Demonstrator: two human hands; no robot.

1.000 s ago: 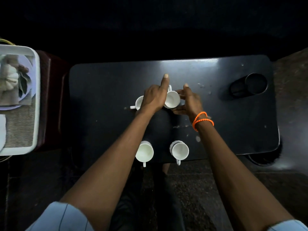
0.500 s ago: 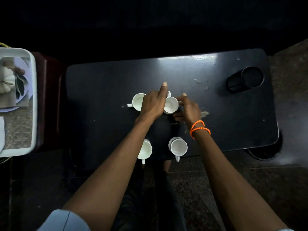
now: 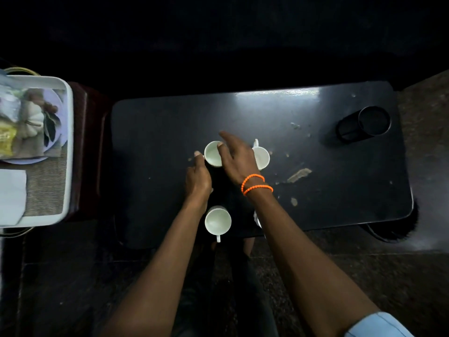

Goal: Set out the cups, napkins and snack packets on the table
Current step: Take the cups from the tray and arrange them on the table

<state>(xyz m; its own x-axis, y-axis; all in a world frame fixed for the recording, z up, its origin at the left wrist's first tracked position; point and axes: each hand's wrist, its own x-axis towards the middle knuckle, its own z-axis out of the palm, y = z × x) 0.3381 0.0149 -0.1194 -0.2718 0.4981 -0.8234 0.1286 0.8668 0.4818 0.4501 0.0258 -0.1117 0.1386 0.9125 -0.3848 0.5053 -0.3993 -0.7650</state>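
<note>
Head view: near cup point(image 3: 217, 221) at table point(image 3: 340, 203) edge

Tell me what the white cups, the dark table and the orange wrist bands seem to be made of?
The white cups look like glazed ceramic or porcelain: smooth, plain white, thin rims, small moulded handles. The dark table seems to be wood or board with a glossy black coat; it mirrors the light, and pale chipped patches show where the coat has worn. The orange wrist bands appear to be small beads, probably plastic, though the material is hard to tell.
</note>
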